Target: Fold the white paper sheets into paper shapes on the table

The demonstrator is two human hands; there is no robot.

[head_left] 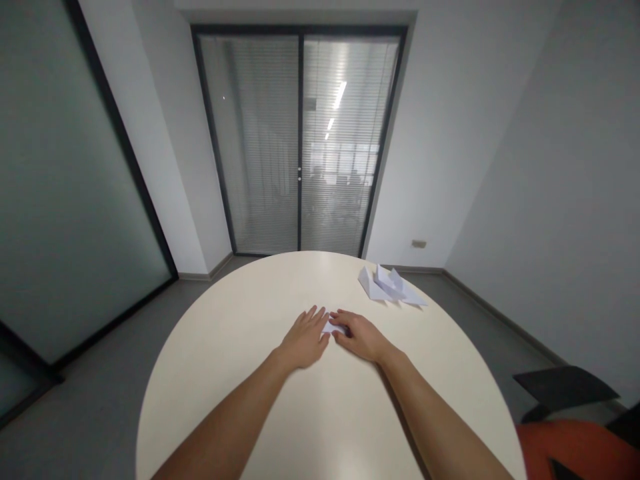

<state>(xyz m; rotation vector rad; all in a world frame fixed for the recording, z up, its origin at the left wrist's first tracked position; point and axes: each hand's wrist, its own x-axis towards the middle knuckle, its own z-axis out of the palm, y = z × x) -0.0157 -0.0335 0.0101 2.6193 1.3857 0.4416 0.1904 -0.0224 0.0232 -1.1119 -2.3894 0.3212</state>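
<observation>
A small piece of folded white paper (328, 327) lies on the table between my two hands, mostly covered by them. My left hand (306, 337) rests flat over its left side, fingers stretched out and slightly apart, thumb near the paper's lower edge. From the right, my right hand (359, 335) grips the paper, with curled fingers on its upper part and the thumb by the near edge. Farther back on the right, several folded white paper shapes (389, 285) with pointed ends, like paper planes, sit close together; their exact number is unclear.
The round cream table (220, 373) fills the lower middle. At the lower right stands a chair with a red seat (575, 450) and a black armrest (565, 388). Behind the table is a glass partition with blinds (300, 147). A frosted glass panel (65, 180) is on the left.
</observation>
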